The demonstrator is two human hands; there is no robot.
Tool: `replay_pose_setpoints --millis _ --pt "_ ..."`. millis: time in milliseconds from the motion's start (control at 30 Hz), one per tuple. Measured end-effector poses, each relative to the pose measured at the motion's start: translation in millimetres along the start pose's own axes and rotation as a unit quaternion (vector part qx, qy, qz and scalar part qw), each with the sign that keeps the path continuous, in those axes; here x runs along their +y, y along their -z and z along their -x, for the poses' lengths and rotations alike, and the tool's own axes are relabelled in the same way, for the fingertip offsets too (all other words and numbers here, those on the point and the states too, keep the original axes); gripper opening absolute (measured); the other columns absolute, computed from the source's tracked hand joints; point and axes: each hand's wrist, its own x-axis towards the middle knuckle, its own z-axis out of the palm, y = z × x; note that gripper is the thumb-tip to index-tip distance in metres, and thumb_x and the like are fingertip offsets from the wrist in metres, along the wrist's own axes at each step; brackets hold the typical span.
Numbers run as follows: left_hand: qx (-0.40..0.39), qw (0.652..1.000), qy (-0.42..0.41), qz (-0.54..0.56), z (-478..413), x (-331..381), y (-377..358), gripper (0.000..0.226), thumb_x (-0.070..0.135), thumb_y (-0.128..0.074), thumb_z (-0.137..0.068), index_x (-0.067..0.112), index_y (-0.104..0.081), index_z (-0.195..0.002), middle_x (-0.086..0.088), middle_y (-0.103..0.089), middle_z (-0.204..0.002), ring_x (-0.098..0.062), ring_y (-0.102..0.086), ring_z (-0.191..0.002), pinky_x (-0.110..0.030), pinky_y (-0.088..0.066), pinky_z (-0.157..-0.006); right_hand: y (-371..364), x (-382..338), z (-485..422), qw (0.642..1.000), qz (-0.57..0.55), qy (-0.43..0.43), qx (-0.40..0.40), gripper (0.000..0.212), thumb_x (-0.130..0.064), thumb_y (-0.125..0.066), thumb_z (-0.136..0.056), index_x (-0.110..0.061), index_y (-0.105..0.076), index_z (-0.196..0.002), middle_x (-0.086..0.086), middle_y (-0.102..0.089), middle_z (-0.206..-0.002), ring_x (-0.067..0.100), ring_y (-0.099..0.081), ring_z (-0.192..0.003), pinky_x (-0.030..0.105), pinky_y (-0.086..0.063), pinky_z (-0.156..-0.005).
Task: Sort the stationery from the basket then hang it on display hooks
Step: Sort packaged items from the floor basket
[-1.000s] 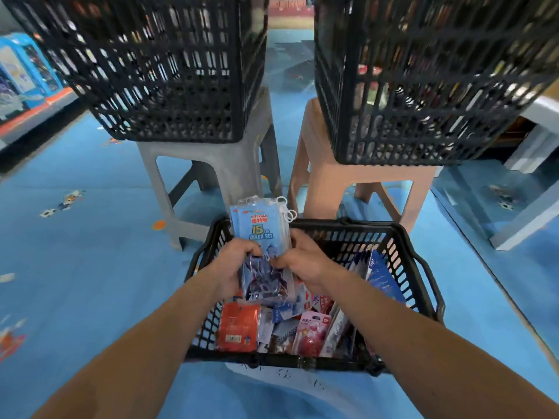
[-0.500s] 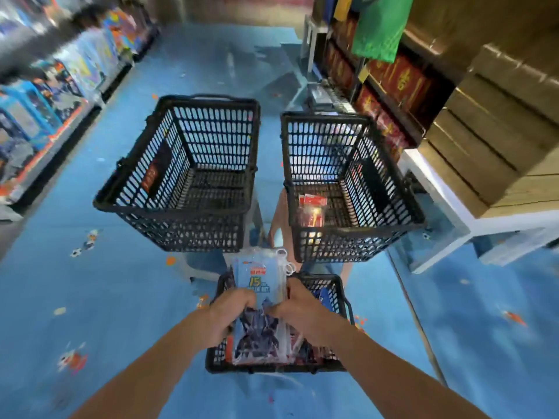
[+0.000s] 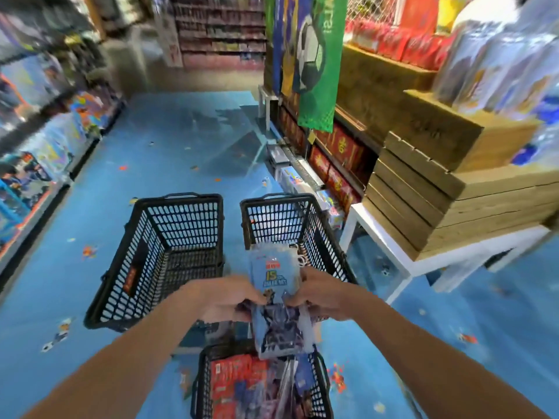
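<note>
A light-blue ruler set pack with a clear lower half is held upright in front of me. My left hand pinches its left edge and my right hand pinches its right edge. Below the pack, a black basket on the floor holds several stationery packs, red ones at its left. Ahead stand two raised black baskets: the left basket looks bare inside, and the right basket is partly hidden by the pack.
A white table with stacked wooden crates stands at the right. Shelves of toy boxes line the left. The blue floor aisle runs ahead to far shelving. A green football banner hangs at the right.
My view has risen from close above the floor basket to high over all three baskets. The ruler pack has come up with both hands, which keep their hold.
</note>
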Motion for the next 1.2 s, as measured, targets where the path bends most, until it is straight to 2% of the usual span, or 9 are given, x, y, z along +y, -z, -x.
replay_pose_setpoints --millis 200,333,467,567,667,900,967,1067,1200 --pt "0.111 0.989 -0.093 -0.025 -73 73 -24 0.024 0.004 -0.072 -0.093 0.015 -0.072 -0.114 -0.004 -0.075 -0.115 -0.022 -0.069 -0.107 -0.039 -0.057 -0.098 79 -15 -33 0.986 -0.037 0.078 0.140 0.022 0.006 -0.070 -0.082 -0.013 -0.064 -0.090 0.021 -0.070 -0.101 0.030 -0.062 -0.092 0.040 -0.048 -0.076" --pt "0.167 0.979 -0.114 -0.032 -151 83 -35 0.023 0.004 -0.064 -0.098 0.017 -0.070 -0.116 -0.002 -0.072 -0.095 -0.017 -0.062 -0.077 -0.021 -0.050 -0.058 124 12 -103 0.983 -0.027 0.039 0.176 0.031 -0.007 -0.075 -0.082 -0.006 -0.055 -0.106 0.013 -0.067 -0.105 0.027 -0.065 -0.090 0.042 -0.057 -0.072" --pt "0.160 0.981 -0.059 -0.089 -242 65 -47 0.041 -0.003 -0.045 -0.098 0.027 -0.061 -0.121 -0.013 -0.065 -0.091 -0.019 -0.040 -0.061 -0.030 -0.029 -0.052 145 65 -185 0.990 0.043 -0.039 0.131 0.003 0.001 -0.053 -0.098 0.003 -0.053 -0.097 0.020 -0.057 -0.084 0.018 -0.045 -0.071 0.030 -0.037 -0.063" --pt "0.164 0.981 -0.008 -0.102 -291 38 -51 0.041 0.001 -0.044 -0.094 0.027 -0.059 -0.123 -0.008 -0.068 -0.107 -0.023 -0.051 -0.076 -0.030 -0.036 -0.058 149 106 -231 0.986 0.033 -0.070 0.148 0.018 -0.002 -0.059 -0.093 0.000 -0.051 -0.110 0.021 -0.059 -0.102 0.023 -0.052 -0.088 0.032 -0.041 -0.073" --pt "0.162 0.978 0.032 -0.128 -334 18 -51 0.043 0.004 -0.043 -0.100 0.021 -0.045 -0.139 -0.006 -0.061 -0.113 -0.008 -0.039 -0.066 -0.015 -0.031 -0.051 148 145 -282 0.987 0.019 -0.095 0.125 0.019 -0.011 -0.063 -0.084 -0.004 -0.060 -0.102 0.013 -0.066 -0.099 0.026 -0.060 -0.083 0.036 -0.046 -0.067" --pt "0.080 0.984 0.126 -0.092 -391 -16 -52 0.032 -0.004 -0.041 -0.098 0.015 -0.044 -0.123 -0.002 -0.047 -0.090 -0.012 -0.042 -0.071 -0.021 -0.033 -0.048 139 231 -371 0.974 0.015 -0.184 0.129 0.047 -0.020 -0.073 -0.069 -0.010 -0.061 -0.112 0.012 -0.070 -0.111 0.032 -0.068 -0.101 0.045 -0.060 -0.080" --pt "0.070 0.985 0.137 -0.081 -402 -24 -54 0.044 -0.003 -0.043 -0.096 0.012 -0.042 -0.137 -0.002 -0.051 -0.099 -0.015 -0.049 -0.083 -0.021 -0.043 -0.056 136 242 -381 0.973 0.005 -0.194 0.125 0.042 -0.018 -0.073 -0.066 -0.011 -0.065 -0.107 0.011 -0.072 -0.109 0.031 -0.069 -0.100 0.050 -0.060 -0.085" --pt "0.084 0.982 0.158 -0.055 -414 -35 -57 0.059 0.000 -0.048 -0.091 0.012 -0.039 -0.148 -0.004 -0.054 -0.126 -0.020 -0.051 -0.112 -0.031 -0.051 -0.092 132 220 -371 0.967 -0.007 -0.218 0.131 0.022 0.001 -0.068 -0.078 -0.013 -0.064 -0.095 0.013 -0.071 -0.109 0.031 -0.068 -0.102 0.050 -0.059 -0.090" --pt "0.107 0.977 0.178 -0.045 -429 -40 -64 0.053 0.003 -0.050 -0.098 0.011 -0.036 -0.148 -0.007 -0.050 -0.136 -0.016 -0.041 -0.113 -0.026 -0.040 -0.093 133 220 -377 0.960 -0.003 -0.239 0.142 0.015 -0.002 -0.057 -0.087 -0.011 -0.061 -0.099 0.014 -0.067 -0.110 0.033 -0.066 -0.105 0.048 -0.057 -0.093"
